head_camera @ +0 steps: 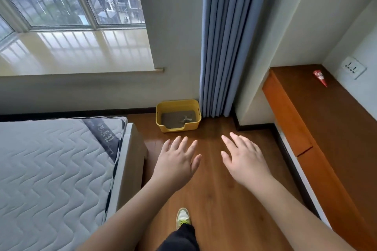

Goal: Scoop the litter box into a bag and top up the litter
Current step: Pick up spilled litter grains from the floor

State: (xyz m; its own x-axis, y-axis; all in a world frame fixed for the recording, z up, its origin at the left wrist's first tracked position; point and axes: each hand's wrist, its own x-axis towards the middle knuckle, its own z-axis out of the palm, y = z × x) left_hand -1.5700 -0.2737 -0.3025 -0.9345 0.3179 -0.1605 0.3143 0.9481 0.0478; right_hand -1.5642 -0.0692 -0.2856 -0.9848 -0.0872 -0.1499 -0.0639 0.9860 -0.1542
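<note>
A yellow litter box (177, 104) sits on the wooden floor against the wall, beside the blue curtain. Grey litter (171, 120) covers its bottom, and a pale scoop-like object (186, 119) lies on the litter. Both my arms are stretched forward above the floor, short of the box. My left hand (176, 159) is flat with fingers spread and holds nothing. My right hand (243, 156) is likewise flat, fingers apart, holding nothing. No bag is in view.
A bed with a quilted grey mattress (51, 169) fills the left. A brown wooden desk (326, 120) runs along the right wall, with a small red cone-shaped item (320, 78) on it. Blue curtain (222, 43) hangs behind the box. My shoe (183, 217) stands on the floor strip between them.
</note>
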